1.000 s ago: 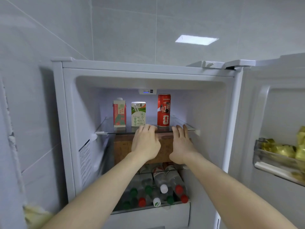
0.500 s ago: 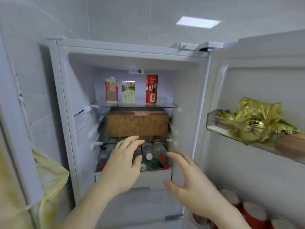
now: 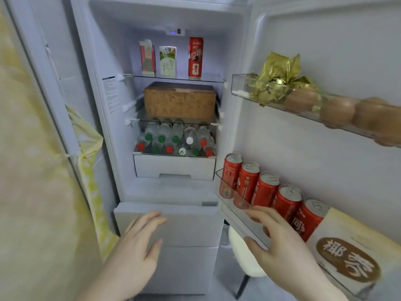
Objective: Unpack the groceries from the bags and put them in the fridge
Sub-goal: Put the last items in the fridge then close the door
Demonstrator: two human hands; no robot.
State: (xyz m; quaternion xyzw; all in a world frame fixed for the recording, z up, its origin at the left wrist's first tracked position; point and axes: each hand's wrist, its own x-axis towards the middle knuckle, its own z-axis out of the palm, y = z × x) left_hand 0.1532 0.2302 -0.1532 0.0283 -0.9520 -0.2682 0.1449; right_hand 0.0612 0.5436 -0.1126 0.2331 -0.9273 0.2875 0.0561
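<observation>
both hands empty: left hand fingers spread loose over the lower drawer, right hand open at the door shelf lip. brown box sits up & ahead on mid shelf, long axis l-r (no bags in view).

eggs blurred | yellow bag half behind fridge wall | coconut carton cut off (bottom edge)
</observation>
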